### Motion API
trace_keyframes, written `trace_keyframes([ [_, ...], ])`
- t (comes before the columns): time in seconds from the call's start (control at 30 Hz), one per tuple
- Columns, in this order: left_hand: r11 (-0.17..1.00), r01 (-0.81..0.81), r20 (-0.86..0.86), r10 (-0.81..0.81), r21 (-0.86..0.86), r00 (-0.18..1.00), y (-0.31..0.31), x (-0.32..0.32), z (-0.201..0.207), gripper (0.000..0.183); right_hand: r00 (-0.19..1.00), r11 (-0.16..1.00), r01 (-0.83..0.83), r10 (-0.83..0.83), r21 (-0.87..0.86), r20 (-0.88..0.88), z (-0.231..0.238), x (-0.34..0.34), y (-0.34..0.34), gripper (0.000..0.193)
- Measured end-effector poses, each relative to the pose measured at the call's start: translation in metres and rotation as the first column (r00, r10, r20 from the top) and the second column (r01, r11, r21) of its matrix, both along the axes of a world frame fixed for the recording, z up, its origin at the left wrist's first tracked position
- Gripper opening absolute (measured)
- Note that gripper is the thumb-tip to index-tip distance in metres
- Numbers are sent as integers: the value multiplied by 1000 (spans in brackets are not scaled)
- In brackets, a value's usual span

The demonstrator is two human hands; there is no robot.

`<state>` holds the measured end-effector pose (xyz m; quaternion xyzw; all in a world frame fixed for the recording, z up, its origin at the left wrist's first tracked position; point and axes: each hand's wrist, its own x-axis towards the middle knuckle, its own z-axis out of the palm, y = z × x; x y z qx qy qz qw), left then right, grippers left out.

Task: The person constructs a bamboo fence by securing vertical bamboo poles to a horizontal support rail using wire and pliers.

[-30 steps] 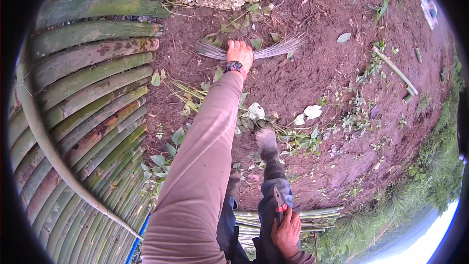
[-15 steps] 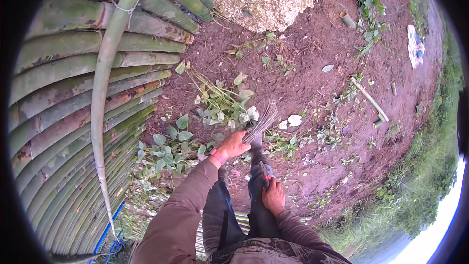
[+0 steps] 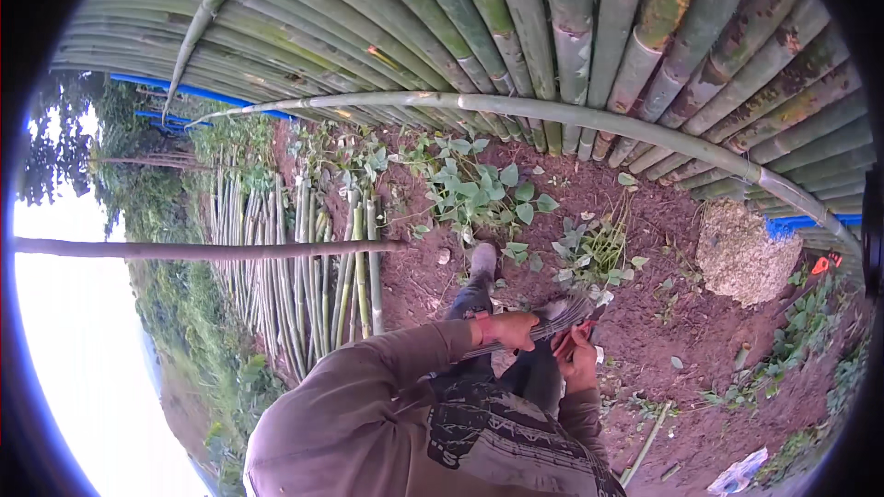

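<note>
My left hand [image 3: 514,329] is wrapped round a bundle of thin grey wires [image 3: 564,315]. The bundle spreads at its far end and a few strands trail back under my left forearm. Close beside it, my right hand [image 3: 577,359] grips red-handled pliers [image 3: 587,326], their dark tip up against the wires. Whether the jaws touch a strand is too small to tell. Both hands are held in front of my legs, above the brown soil.
A wall of green bamboo poles [image 3: 516,28] curves across the far side, crossed by a long bent bamboo pole [image 3: 552,112]. Cut bamboo [image 3: 285,267] lies at left behind a thin brown pole [image 3: 212,249]. Leafy plants [image 3: 479,189], a pale rock [image 3: 750,253] and an orange-handled tool [image 3: 826,262] are around.
My view has swung to the left, bringing in the stacked bamboo. My right hand with the pliers has come up from beside my leg to the wire bundle in my left hand.
</note>
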<state>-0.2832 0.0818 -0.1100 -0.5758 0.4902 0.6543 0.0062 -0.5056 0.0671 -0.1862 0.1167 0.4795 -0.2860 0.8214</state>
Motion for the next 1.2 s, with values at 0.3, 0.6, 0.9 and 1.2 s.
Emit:
trace_keyframes([
  [0.3,818,-484,236,560,-310,794,38,123,-46,44,633,570,-774,709,-277,-312,75,161,10,15],
  [0.6,-158,-956,-285,931,248,-228,77,243,-4,17,418,219,-891,737,-398,-530,105,312,-9,21],
  [0.9,-268,-904,-232,906,333,-354,97,335,-7,15,94,-122,-973,560,-194,-823,88,430,14,28],
  [1.2,-341,-824,-200,861,452,-467,99,405,-14,20,297,31,-922,695,-386,-655,108,516,8,34],
])
